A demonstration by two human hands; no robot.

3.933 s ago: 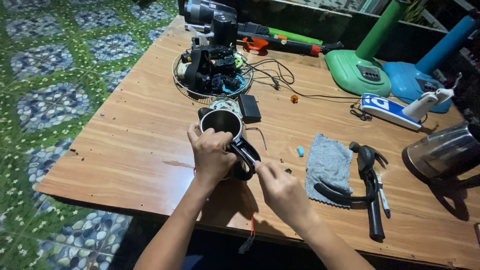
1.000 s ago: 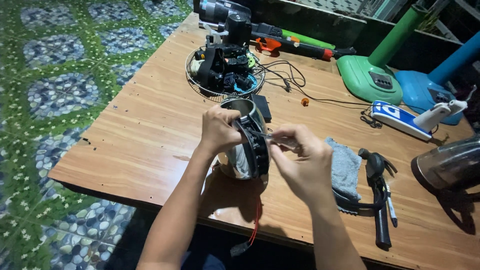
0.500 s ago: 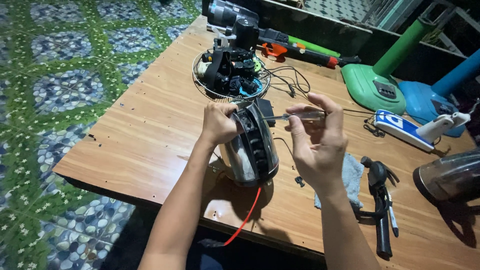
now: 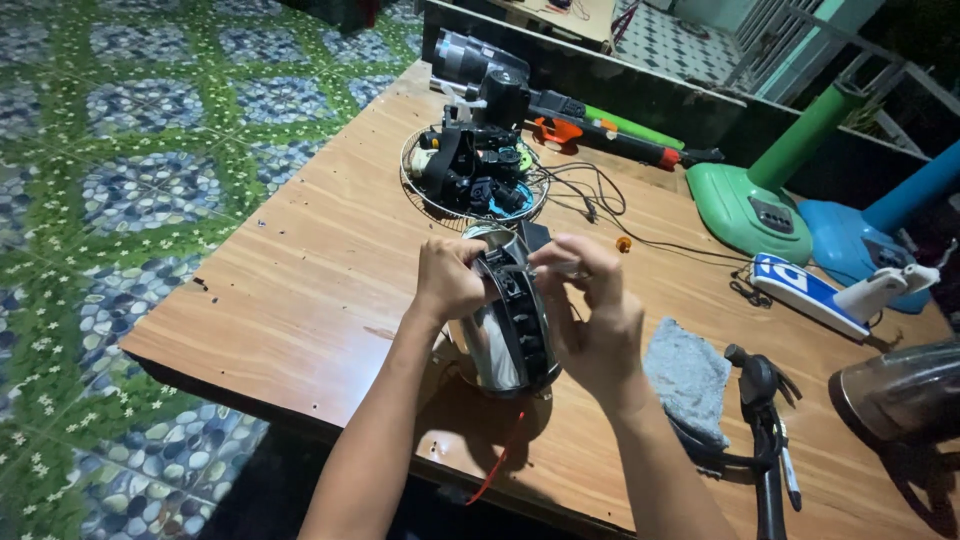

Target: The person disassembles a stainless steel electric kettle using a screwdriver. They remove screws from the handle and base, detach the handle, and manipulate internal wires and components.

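A steel electric kettle (image 4: 492, 345) stands tilted on the wooden table (image 4: 300, 270), its black handle (image 4: 520, 310) facing me. My left hand (image 4: 448, 278) grips the kettle's upper rim from the left. My right hand (image 4: 592, 318) rests against the right side of the handle. Its fingers are pinched on a thin metal tool (image 4: 570, 268) at the handle's top end, and most of the tool is hidden. A red wire (image 4: 500, 458) hangs from the kettle's base over the table's front edge.
Behind the kettle lies a wire fan guard (image 4: 425, 195) holding black motor parts. A green fan base (image 4: 760, 205), a blue fan base (image 4: 850, 235) and a white and blue appliance (image 4: 815, 292) sit at the right. A grey cloth (image 4: 690, 380), black hand tools (image 4: 765, 420) and a steel pot (image 4: 900, 395) lie near the front right.
My right hand, which held the thin tool up and away from the kettle, has come back down to the top of the handle. The kettle has stayed gripped in my left hand.
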